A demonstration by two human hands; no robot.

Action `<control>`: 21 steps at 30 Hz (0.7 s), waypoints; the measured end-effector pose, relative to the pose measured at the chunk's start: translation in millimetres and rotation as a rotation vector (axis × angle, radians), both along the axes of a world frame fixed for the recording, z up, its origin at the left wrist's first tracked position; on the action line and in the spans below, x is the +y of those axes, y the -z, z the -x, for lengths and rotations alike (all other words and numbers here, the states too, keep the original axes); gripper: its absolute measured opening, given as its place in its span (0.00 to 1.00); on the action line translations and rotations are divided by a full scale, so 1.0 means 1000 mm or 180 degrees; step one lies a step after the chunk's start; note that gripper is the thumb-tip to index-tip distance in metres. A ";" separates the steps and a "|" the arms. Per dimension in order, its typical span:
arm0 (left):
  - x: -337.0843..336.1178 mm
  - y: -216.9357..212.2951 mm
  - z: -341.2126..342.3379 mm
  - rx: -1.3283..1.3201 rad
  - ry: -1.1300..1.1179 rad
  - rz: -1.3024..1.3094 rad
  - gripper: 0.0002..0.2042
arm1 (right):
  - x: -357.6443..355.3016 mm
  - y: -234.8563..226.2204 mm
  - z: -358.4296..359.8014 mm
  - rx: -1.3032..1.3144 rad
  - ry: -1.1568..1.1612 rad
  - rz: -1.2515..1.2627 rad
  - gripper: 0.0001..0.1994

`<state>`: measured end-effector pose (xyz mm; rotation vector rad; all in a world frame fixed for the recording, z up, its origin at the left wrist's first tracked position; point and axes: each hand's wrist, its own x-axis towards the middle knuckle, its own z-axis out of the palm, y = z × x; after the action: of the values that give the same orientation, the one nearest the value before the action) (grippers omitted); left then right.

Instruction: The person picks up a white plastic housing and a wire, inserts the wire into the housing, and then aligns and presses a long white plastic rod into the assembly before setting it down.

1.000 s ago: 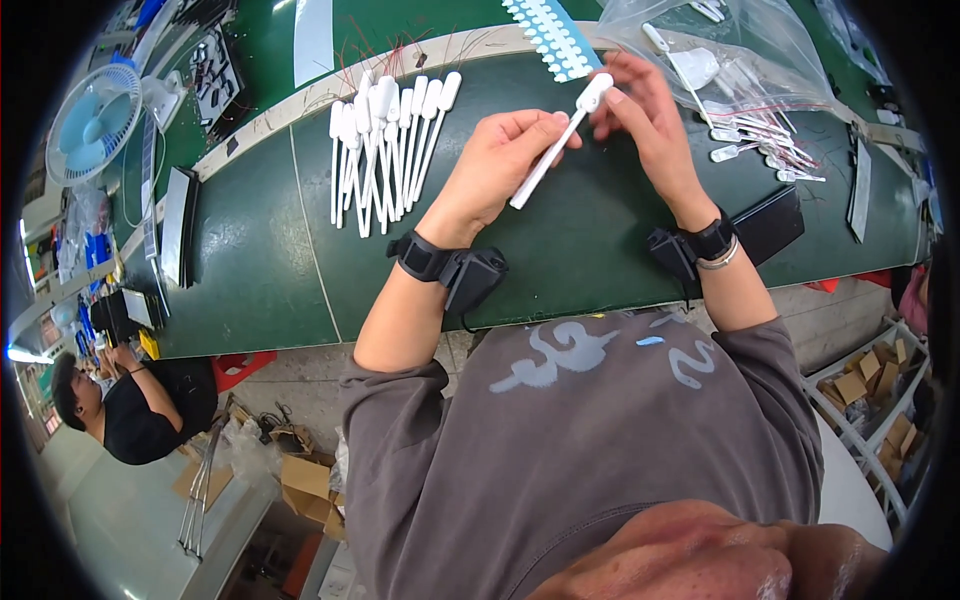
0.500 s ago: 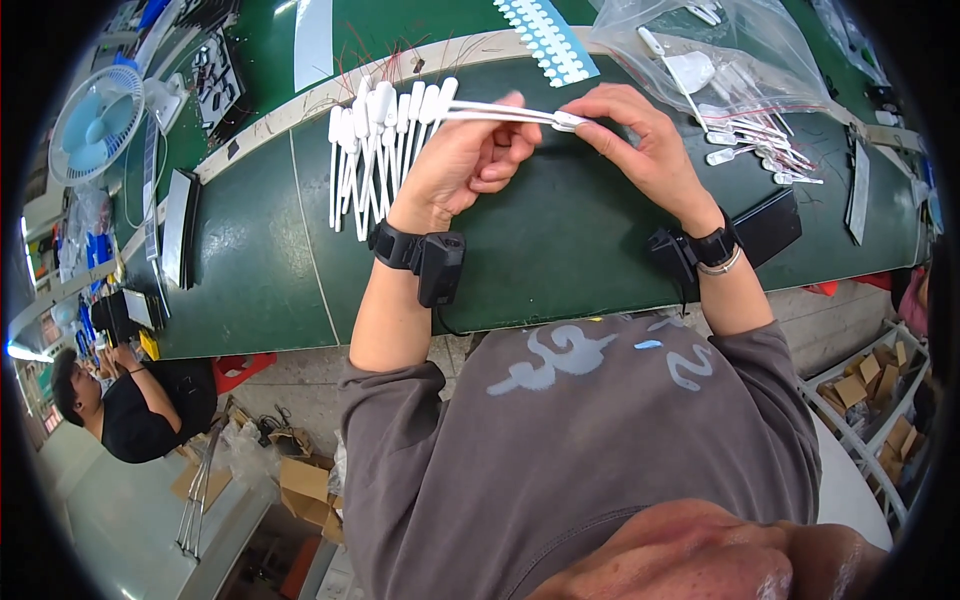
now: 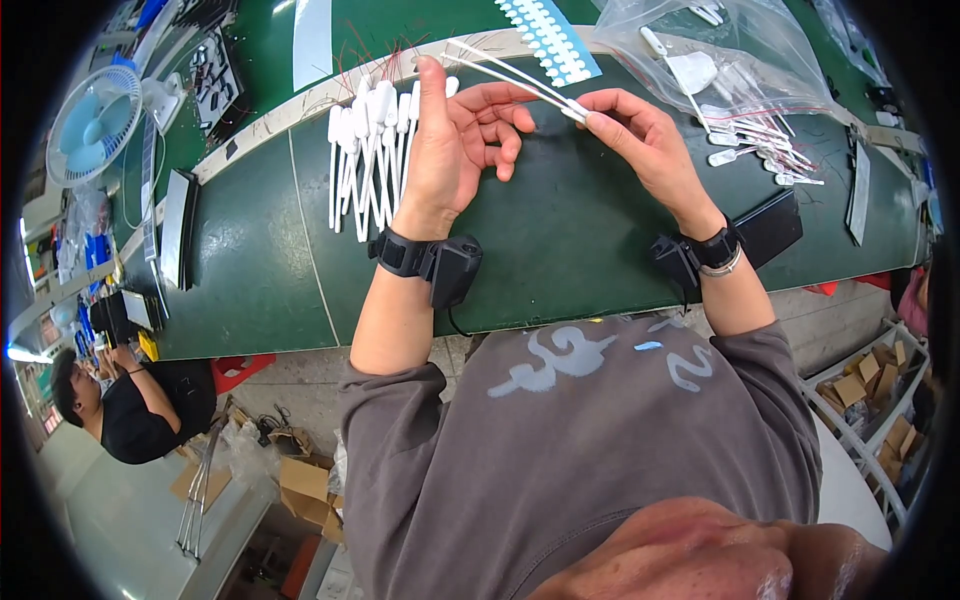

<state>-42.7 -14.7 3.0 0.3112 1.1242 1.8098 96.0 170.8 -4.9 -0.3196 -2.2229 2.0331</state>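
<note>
Between thumb and fingers, my right hand (image 3: pixel 640 140) pinches the small white end of a piece with two long thin white strips (image 3: pixel 512 76). These strips slant up and left, passing by the fingers of my left hand (image 3: pixel 465 140). That hand is open, its thumb raised and its other fingers loosely bent apart. I cannot tell whether its forefinger touches the strips. Just left of it, a row of white paddle-shaped pieces with slender stems (image 3: pixel 375 125) lies on the green table (image 3: pixel 540 250), partly hidden by the hand.
A clear plastic bag (image 3: pixel 740 70) and a pile of similar white pieces with red wires (image 3: pixel 765 140) lie at the right. A sheet with white tabs (image 3: pixel 550 40) is at the far side. A dark flat box (image 3: pixel 770 225) sits by my right wrist. Another person (image 3: pixel 150 405) works at the left.
My left hand has let go of the white strips and opened, thumb now raised. The strips tilt further upward at their left end; the right hand still pinches their other end.
</note>
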 end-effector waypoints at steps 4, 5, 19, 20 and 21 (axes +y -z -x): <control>0.002 -0.004 -0.005 0.0230 -0.0107 0.0019 0.29 | 0.001 0.002 0.001 0.0023 0.0020 0.0197 0.14; 0.004 -0.004 -0.008 0.0483 -0.0139 0.0197 0.24 | 0.001 0.002 0.001 -0.0003 0.0012 0.0220 0.14; 0.008 0.000 -0.018 0.0902 -0.0380 0.0446 0.10 | -0.002 -0.001 0.000 -0.0273 -0.0194 0.0639 0.13; 0.008 -0.001 -0.018 0.0928 -0.0379 0.0440 0.10 | -0.001 0.000 0.000 -0.0273 -0.0234 0.0771 0.13; 0.008 -0.001 -0.019 0.0955 -0.0379 0.0433 0.10 | -0.001 0.000 0.000 -0.0273 -0.0274 0.0904 0.14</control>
<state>-24.1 -7.1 3.7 0.4539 1.4953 1.8187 95.5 169.8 -5.3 -0.3474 -2.0234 2.4294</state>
